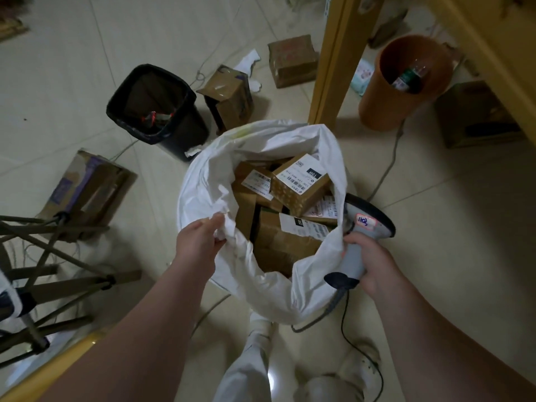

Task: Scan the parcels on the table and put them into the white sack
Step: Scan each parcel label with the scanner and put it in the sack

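The room was a dim space with a pale tiled floor strewn with loose cardboard boxes, a black bin and an orange bin standing beyond the person's reach, either side of a yellow table leg. Between the two hands stood the white sack, its mouth pulled open and several brown parcels with printed labels piled inside, the topmost lying tilted just past the fingertips of both hands. The left hand had its fingers and thumb bunched tight on a fold of the sack's rim. The right hand had its fingers curled round the grey handle of the scanner, whose head pointed away from the knuckles; the opposite rim lay against those fingers, though whether they pinched it too could not be told. The sack looked thin, soft and crumpling, so it would likely sag shut unless gathered cloth was held firmly at the rim. Loaded with stiff boxes it was probably heavy, and best lifted with a full fistful at both sides rather than a fingertip hold.
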### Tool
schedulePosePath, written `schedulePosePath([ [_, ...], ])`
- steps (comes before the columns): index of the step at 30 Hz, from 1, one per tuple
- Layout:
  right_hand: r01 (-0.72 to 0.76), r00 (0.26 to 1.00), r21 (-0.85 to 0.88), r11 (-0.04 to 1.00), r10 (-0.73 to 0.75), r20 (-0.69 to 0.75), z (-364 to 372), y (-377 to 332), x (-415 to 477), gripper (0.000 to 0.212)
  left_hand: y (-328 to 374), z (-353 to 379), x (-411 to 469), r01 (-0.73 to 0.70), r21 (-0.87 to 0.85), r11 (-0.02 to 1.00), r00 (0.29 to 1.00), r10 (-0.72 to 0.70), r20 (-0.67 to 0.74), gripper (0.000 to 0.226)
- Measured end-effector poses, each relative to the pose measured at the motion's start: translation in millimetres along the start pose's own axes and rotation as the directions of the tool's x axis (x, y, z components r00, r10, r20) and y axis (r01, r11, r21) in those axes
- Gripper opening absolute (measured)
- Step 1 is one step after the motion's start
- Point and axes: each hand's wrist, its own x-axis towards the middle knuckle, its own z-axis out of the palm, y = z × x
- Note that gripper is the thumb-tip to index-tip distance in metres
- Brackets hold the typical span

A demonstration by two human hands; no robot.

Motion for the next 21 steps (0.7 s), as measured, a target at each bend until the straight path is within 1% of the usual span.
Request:
schedulePosePath([
  [2, -0.014, 0.999, -0.024, 1.000, 0.015, 0.033, 5, 4, 13, 0.032, -5, 3, 5, -0.011, 0.047, 0.999, 1.000, 0.011, 0.009, 0.018],
  [4, -0.004, 0.999, -0.040, 0.999, 0.005, 0.037, 10, 8, 24, 0.032, -9, 4, 8, -0.028, 0.087, 0.996, 1.000, 0.027, 0.015, 0.019],
  [5, 0.008, 1.000, -0.039, 0.999, -0.007, 0.019, 12, 9, 27, 0.033, -11, 5, 8, -0.043, 0.109, 0.993, 0.999, 0.042, 0.014, 0.020],
  [8, 0.030, 0.999, -0.067, 0.997, -0.032, -0.019, 13, 7, 25, 0.039, -11, 3, 7, -0.091, 0.211, 0.973, 0.994, 0.101, -0.041, 0.033],
  [10, 0.056, 0.996, -0.090, 0.994, -0.063, -0.070, 8, 0, 14, 0.034, -5, 2, 1, -0.127, 0.274, 0.953, 0.985, 0.155, -0.082, 0.038],
  [12, 0.091, 0.989, -0.100, 0.991, -0.101, -0.104, 2, -10, 0, 0.031, 6, 1, -9, -0.183, 0.344, 0.921, 0.969, 0.227, -0.093, 0.038],
  [14, 0.139, 0.980, -0.123, 0.983, -0.155, -0.126, 0, -22, -19, 0.032, 22, 0, -21, -0.254, 0.422, 0.870, 0.945, 0.317, -0.085, 0.035],
  [17, 0.247, 0.952, -0.215, 0.945, -0.278, -0.129, 5, -48, -57, 0.031, 52, -3, -41, -0.355, 0.531, 0.769, 0.886, 0.459, -0.072, 0.029],
  [19, 0.324, 0.921, -0.306, 0.895, -0.373, -0.114, 11, -71, -87, 0.027, 76, -7, -55, -0.419, 0.595, 0.686, 0.837, 0.546, -0.041, 0.027],
  [21, 0.409, 0.873, -0.401, 0.819, -0.480, -0.090, 18, -96, -117, 0.023, 103, -13, -70, -0.467, 0.635, 0.615, 0.786, 0.618, -0.020, 0.028],
])
